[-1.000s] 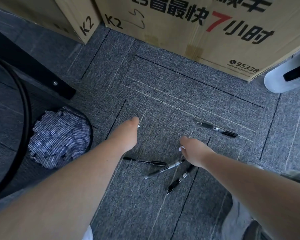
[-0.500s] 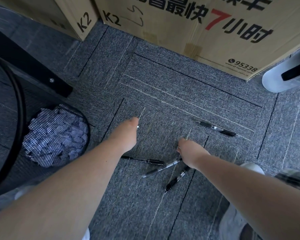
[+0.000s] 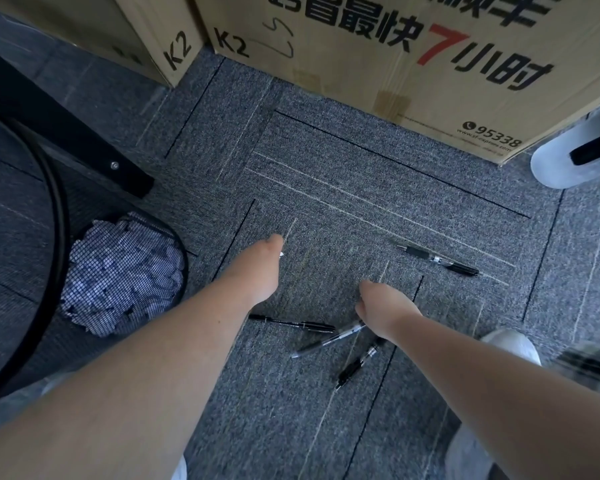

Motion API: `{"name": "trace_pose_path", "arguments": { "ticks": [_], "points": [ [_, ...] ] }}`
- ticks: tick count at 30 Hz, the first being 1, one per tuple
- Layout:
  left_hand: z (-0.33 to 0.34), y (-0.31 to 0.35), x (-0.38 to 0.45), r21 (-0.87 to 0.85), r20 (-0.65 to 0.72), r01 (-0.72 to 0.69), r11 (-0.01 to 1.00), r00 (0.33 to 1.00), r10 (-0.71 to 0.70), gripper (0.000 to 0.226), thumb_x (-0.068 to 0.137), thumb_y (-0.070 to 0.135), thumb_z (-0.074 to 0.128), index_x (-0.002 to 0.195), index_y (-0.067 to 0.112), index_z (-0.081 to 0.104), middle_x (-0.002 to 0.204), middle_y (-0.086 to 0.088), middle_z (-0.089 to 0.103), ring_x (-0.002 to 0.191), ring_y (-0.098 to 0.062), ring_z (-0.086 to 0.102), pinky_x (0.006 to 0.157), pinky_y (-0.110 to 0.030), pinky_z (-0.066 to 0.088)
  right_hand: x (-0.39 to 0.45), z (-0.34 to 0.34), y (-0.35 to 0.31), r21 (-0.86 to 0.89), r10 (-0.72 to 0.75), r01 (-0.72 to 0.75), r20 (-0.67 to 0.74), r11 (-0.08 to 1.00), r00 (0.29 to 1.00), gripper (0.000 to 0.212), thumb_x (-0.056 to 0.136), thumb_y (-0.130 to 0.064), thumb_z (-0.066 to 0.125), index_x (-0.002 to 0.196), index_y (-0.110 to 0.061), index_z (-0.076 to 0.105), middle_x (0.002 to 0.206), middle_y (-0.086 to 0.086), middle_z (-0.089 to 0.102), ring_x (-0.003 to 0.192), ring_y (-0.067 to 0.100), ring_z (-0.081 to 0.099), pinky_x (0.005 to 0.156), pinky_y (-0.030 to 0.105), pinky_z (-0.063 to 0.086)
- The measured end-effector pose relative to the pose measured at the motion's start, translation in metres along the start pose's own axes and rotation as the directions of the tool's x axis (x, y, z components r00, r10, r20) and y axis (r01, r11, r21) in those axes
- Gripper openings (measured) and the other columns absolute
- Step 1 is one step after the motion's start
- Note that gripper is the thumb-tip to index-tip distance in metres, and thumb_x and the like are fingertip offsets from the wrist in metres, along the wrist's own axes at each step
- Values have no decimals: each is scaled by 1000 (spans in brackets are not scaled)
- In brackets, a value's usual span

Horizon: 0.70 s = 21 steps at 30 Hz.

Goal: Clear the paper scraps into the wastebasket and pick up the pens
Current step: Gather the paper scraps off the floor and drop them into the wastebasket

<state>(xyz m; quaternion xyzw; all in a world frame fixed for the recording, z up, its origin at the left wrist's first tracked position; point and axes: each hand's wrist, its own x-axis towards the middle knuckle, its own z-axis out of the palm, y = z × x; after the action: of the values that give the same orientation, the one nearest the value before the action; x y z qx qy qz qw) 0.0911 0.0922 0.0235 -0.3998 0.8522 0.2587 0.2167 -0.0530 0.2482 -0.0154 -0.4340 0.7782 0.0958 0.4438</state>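
Black pens: three (image 3: pixel 293 322) lie by the right hand (image 3: pixel 383 308), one (image 3: pixel 437 259) at two o'clock. Brown cardboard boxes (image 3: pixel 413 64) read "K2", "7", "95338". Left hand's (image 3: pixel 262 268) fingers pinch a white scrap (image 3: pixel 281 254); right fingers' state: cannot tell.

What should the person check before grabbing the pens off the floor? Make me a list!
1. Paper in the black mesh wastebasket: ok, crumpled white paper scraps fill it.
2. Loose scraps on the grey carpet: one tiny white bit shows at the left hand; whether it is held, cannot tell.
3. Pens picked up: not ok, four black pens lie on the carpet, three clustered and one apart.
4. Right hand free: cannot tell, its fingers are hidden.
5. Way to the far pen: ok, bare carpet between.
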Motion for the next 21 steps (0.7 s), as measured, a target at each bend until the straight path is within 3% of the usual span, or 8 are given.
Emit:
{"name": "trace_pose_path", "arguments": {
  "ticks": [3,6,10,16,21],
  "points": [
    [-3,-1,1,-3,1,-3,1000,1000,3,27,87,-10,43,109,7,41,69,-1,38,56,-13,38,46,-26,26,-4,-6,3,31,-9,10,-13,999,1000,10,99,-16,40,100,-9,48,66,-5,45,57,11,47,46,19,34],
    [-12,-1,1,4,-2,-6,1000,1000,6,22,88,-8,43,103,8,39,68,-1,36,54,-13,34,45,-26,23,-8,-26,6,87,6,0,-68,996,998,14,98,-15,40,86,-13,45,68,-2,49,56,10,48,49,20,39],
    [-38,4,-4,10,-24,-11,1000,1000,12,22,91,-6,41,92,13,31,66,-2,33,54,-13,32,45,-28,21,-12,-69,0,94,-9,21,-132,995,991,18,98,-13,38,80,-11,42,66,1,48,54,13,45,45,23,34],
    [-100,11,-20,20,-122,-39,999,992,41,19,91,-3,42,91,12,32,72,-2,36,58,-16,35,51,-30,25,-32,-125,-46,45,-104,116,-206,992,973,27,98,-14,38,71,-16,37,66,0,46,51,10,44,43,20,34],
    [-152,11,-49,36,-189,-43,998,981,49,20,91,-2,42,88,12,28,70,-2,34,59,-19,37,49,-31,23,-55,-165,-91,-18,-213,215,-227,976,950,31,99,-17,37,68,-18,31,68,1,41,55,14,38,47,27,30]
  ]
}}
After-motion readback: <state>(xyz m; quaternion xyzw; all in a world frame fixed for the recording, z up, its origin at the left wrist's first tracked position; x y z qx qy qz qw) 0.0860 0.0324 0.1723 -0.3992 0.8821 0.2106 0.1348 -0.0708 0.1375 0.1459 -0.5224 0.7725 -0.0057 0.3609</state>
